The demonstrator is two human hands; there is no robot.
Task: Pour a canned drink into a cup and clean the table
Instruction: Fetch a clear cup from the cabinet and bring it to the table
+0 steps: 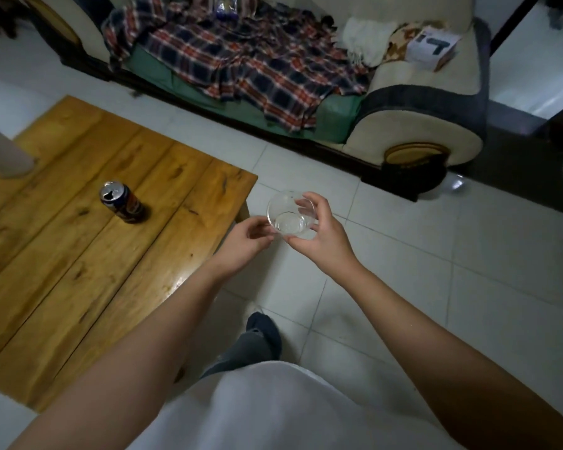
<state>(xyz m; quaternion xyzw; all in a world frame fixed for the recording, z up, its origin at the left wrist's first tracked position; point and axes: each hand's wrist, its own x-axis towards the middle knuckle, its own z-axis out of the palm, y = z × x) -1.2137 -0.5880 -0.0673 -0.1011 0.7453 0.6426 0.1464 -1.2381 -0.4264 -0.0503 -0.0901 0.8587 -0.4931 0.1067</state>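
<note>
Currently right hand (pixel 319 235) grips clear cup (pixel 290 214), fingers curled round rim, off counter (pixel 78 254) edge. Left hand (pixel 244 241) relaxed, empty. Set cup upright near opened can (pixel 122 203); steady before pouring.

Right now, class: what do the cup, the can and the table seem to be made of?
Cup: clear plastic or glass; the floor shows through it. Can: metal, with a shiny silver top. Table: varnished wood, showing grain, knots and glossy reflections.
</note>
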